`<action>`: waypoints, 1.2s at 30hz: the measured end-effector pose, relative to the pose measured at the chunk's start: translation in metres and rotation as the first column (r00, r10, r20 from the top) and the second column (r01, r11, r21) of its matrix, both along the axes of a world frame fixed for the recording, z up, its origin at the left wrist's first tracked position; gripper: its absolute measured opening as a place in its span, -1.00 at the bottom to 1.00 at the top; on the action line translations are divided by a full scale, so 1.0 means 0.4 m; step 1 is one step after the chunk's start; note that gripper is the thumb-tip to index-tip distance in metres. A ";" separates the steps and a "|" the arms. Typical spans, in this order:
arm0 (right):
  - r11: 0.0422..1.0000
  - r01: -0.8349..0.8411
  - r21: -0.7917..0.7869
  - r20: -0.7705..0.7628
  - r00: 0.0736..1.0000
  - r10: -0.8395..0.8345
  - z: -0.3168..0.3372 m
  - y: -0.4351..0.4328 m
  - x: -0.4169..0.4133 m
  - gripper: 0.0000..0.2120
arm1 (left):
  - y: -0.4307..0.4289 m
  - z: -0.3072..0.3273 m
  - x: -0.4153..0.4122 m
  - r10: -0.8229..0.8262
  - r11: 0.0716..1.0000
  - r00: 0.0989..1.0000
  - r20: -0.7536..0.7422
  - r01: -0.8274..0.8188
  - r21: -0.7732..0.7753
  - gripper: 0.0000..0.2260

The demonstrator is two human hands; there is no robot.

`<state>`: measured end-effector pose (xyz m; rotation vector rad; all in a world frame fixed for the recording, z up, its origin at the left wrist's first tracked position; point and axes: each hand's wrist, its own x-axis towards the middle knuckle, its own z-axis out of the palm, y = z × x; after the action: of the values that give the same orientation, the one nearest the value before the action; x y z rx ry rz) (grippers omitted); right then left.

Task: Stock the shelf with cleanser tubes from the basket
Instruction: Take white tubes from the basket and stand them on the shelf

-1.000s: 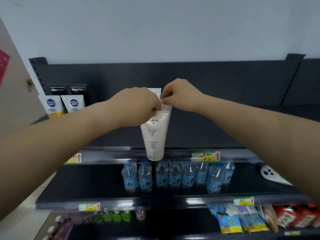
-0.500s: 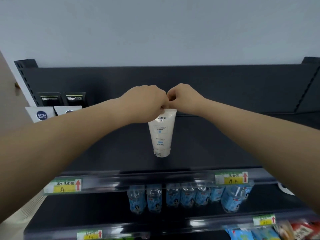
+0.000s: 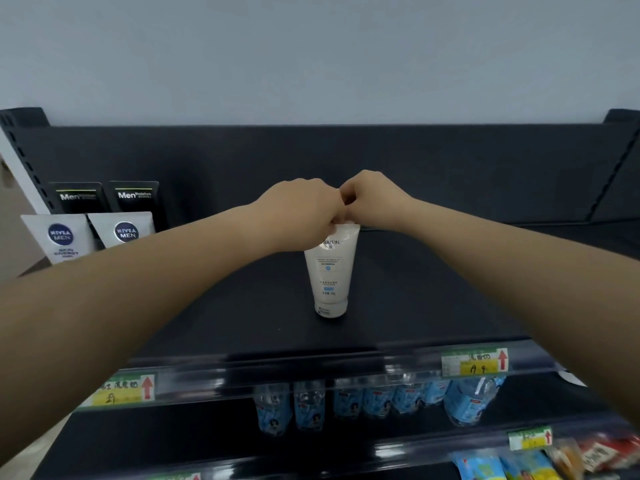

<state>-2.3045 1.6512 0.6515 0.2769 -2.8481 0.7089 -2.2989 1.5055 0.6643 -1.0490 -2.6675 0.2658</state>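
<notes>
A white cleanser tube (image 3: 330, 271) stands upright, cap down, on the black top shelf (image 3: 263, 317), near its middle. My left hand (image 3: 301, 213) and my right hand (image 3: 372, 199) meet above it, and both pinch the tube's flat crimped top edge. That top edge is mostly hidden by my fingers. The cap appears to rest on the shelf surface. The basket is out of view.
Two white Nivea Men tubes (image 3: 90, 235) and two black Men tubes (image 3: 107, 197) stand at the shelf's far left. Yellow-green price tags (image 3: 476, 363) line the shelf's front rail. Blue-labelled bottles (image 3: 377, 400) fill the shelf below, with packets (image 3: 512, 462) lower right.
Both hands carried the tube up from in front of the shelf rail, back over the top shelf and down until its cap reached the surface. My view tilted upward.
</notes>
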 end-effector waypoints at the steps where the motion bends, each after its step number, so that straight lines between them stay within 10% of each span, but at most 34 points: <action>1: 1.000 -0.002 -0.001 -0.002 1.000 0.002 0.000 0.000 -0.002 -0.93 | 0.001 -0.002 -0.001 -0.001 1.000 1.000 0.003 0.001 0.002 -0.77; 36: 1.000 0.003 -0.002 0.013 1.000 -0.003 0.008 0.020 0.019 -0.82 | 0.027 -0.004 0.008 -0.047 0.998 0.996 0.074 0.045 0.035 -0.77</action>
<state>-2.2969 1.6592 0.6547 0.2685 -2.8590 0.7147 -2.2955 1.5163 0.6625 -1.1300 -2.7000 0.1749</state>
